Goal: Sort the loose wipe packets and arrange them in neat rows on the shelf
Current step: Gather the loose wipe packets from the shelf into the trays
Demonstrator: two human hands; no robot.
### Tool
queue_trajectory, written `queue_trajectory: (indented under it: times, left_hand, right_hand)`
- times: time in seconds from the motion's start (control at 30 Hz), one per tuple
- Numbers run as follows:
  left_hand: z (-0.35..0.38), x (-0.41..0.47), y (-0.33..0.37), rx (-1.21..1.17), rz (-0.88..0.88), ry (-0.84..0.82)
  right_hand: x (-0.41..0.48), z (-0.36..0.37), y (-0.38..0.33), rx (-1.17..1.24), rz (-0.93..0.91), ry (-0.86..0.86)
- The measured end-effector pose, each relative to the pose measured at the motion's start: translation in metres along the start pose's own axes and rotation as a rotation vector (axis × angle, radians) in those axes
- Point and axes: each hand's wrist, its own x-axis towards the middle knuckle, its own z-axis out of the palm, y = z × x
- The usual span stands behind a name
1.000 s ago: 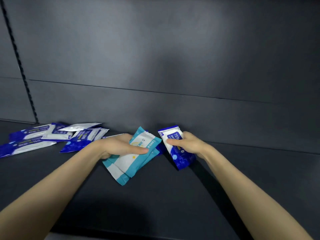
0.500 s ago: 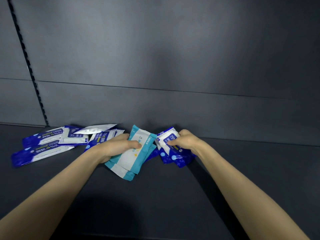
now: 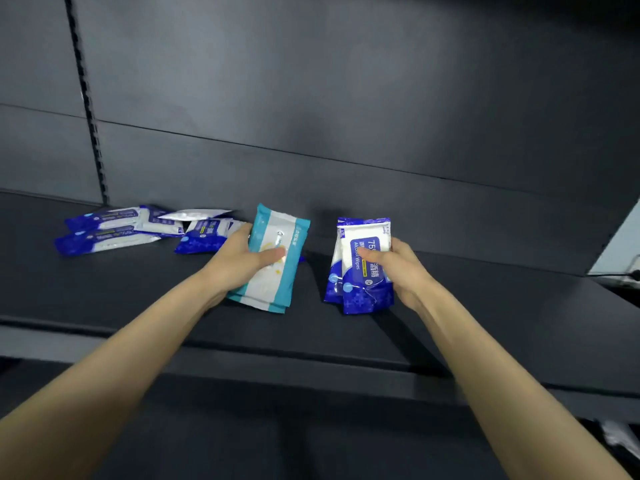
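The left hand (image 3: 242,263) grips a stack of teal packets (image 3: 273,289) and the right hand (image 3: 401,268) grips blue packets (image 3: 360,285), side by side but apart at mid-shelf (image 3: 485,323). Loose packets (image 3: 114,230) lie near its back left edge.

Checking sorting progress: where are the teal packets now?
Head view, centre: the teal packets gripped in the left hand, between the loose blue pile and blue packets in the right hand.

Ahead of me, a dark grey back panel (image 3: 346,98) crossed by a seam. A black slotted upright (image 3: 87,109) runs down its left side. Far right, a pale wall (image 3: 620,245) and dark cable (image 3: 611,274).
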Motion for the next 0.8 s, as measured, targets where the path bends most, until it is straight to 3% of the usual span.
queue_trajectory:
  times: [0.2,0.5,0.8]
  left_hand:
    - [0.013,-0.114,0.012,-0.269,0.051,0.04]
    - [-0.023,-0.235,0.003,-0.132,-0.031,0.002]
    - [-0.091,-0.306,-0.116,-0.024,-0.296,-0.014]
  right_hand:
    - [-0.113,-0.003,0.011,0.134,-0.097,-0.071]
    - [-0.22,0.04,0.043,0.035,-0.136,-0.061]
    - [-0.277,0.128,0.149,-0.047,0.06,-0.153]
